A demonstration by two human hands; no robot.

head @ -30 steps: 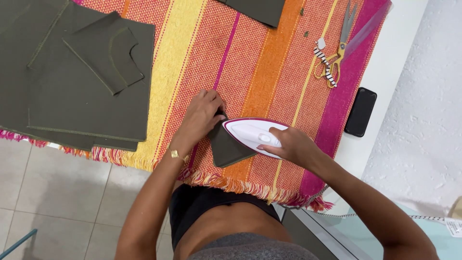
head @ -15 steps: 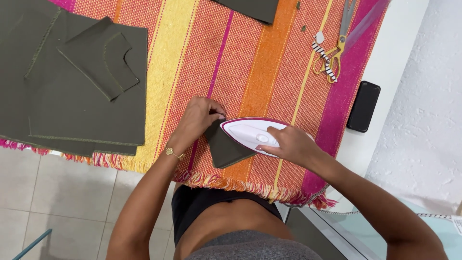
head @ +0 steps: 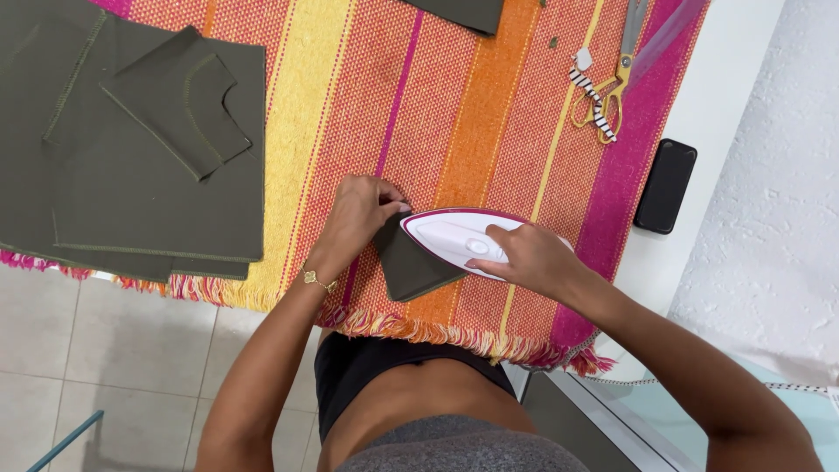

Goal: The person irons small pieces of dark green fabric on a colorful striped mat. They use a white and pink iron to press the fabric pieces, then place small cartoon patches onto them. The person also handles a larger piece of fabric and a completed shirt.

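striped cloth point(head: 489, 114) in orange, pink and yellow covers the counter point(head: 734, 79). on its left part lies a stack of dark green fabric pieces point(head: 131, 175). near the fringed edge stands a white iron point(head: 454, 240) on a small dark green piece point(head: 411, 267). the right hand point(head: 533, 258) has its grip closed around the iron, the left hand point(head: 354, 218) pinches the small piece's corner. scissors point(head: 612, 79) and a black phone point(head: 666, 185) lie at the right.
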